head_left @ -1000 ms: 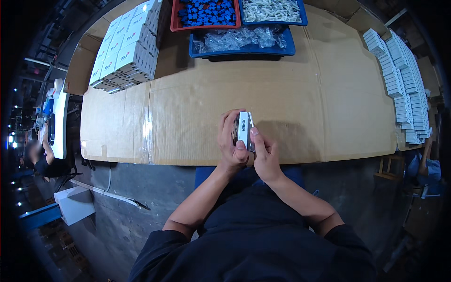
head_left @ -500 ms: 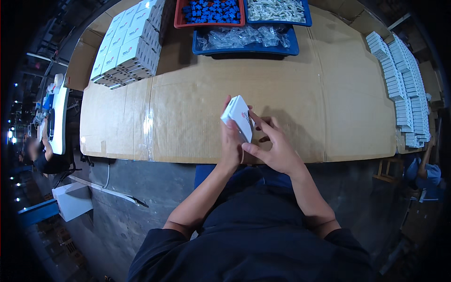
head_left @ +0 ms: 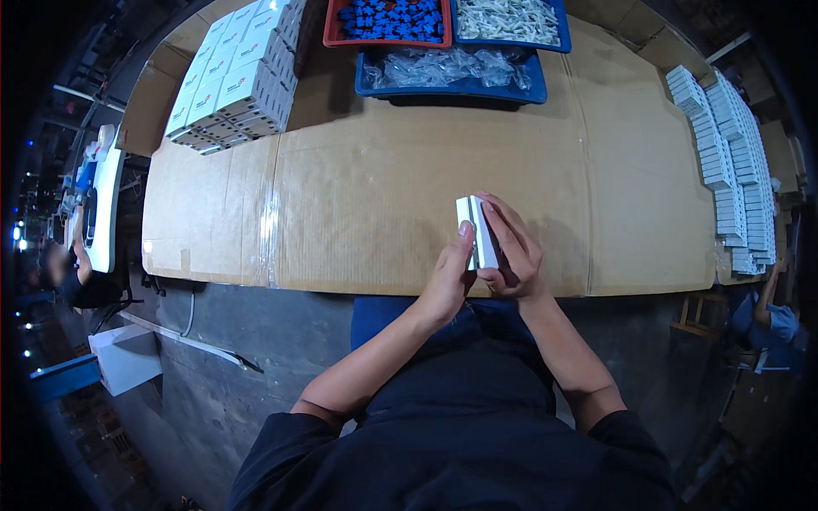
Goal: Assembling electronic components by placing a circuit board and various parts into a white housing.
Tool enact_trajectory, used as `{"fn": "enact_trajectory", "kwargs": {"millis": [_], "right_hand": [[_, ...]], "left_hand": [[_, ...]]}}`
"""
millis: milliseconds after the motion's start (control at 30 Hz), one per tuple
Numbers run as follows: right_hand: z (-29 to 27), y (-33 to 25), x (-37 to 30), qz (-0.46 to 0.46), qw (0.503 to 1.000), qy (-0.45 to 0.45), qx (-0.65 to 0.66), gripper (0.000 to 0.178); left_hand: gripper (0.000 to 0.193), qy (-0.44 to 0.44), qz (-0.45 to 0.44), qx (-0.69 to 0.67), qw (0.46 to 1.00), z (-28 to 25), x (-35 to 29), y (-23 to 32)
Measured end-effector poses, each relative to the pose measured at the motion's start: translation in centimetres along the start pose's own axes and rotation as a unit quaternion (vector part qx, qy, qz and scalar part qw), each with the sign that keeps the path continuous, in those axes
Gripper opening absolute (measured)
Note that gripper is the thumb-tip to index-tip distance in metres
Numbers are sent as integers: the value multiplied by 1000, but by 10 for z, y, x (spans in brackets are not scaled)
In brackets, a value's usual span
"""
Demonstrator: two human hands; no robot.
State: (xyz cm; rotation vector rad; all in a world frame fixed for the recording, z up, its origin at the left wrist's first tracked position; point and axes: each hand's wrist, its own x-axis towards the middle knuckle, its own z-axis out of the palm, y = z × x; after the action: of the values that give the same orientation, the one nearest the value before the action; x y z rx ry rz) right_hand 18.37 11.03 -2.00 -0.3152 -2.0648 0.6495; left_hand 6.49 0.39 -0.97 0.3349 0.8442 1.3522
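A small white box (head_left: pixel 479 230) is held upright over the near edge of the cardboard-covered table (head_left: pixel 375 179). My left hand (head_left: pixel 447 277) grips it from the left, thumb against its side. On the other side my right hand (head_left: pixel 511 251) wraps it, fingers laid along its top and right face. Both hands hold the box close to my body, just above the table edge.
Stacked white boxes (head_left: pixel 234 81) stand at the far left. A red tray of blue parts (head_left: pixel 388 21), a blue tray of white parts (head_left: pixel 511 17) and a blue tray of clear bags (head_left: pixel 447 72) line the back. Rows of flat white boxes (head_left: pixel 724 162) run along the right. Another person (head_left: pixel 771 324) sits at the right.
The box was tilted up in my left hand with my right hand off to the side; now both hands close on it again, lower and nearer the table edge.
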Motion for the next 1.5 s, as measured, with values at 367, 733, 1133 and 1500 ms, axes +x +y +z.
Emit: {"fn": "enact_trajectory", "kwargs": {"millis": [367, 733, 1133, 1500], "right_hand": [[22, -11, -7, 248, 939, 79, 223, 83], [6, -19, 4, 214, 966, -60, 134, 57], [26, -14, -12, 123, 991, -15, -41, 33], [32, -17, -17, 104, 990, -14, -98, 33]], "left_hand": [[82, 47, 246, 339, 907, -7, 10, -12], [54, 118, 134, -7, 984, -16, 15, 19], [49, 131, 107, 16, 985, -9, 16, 0], [38, 165, 120, 19, 979, -2, 12, -2]]}}
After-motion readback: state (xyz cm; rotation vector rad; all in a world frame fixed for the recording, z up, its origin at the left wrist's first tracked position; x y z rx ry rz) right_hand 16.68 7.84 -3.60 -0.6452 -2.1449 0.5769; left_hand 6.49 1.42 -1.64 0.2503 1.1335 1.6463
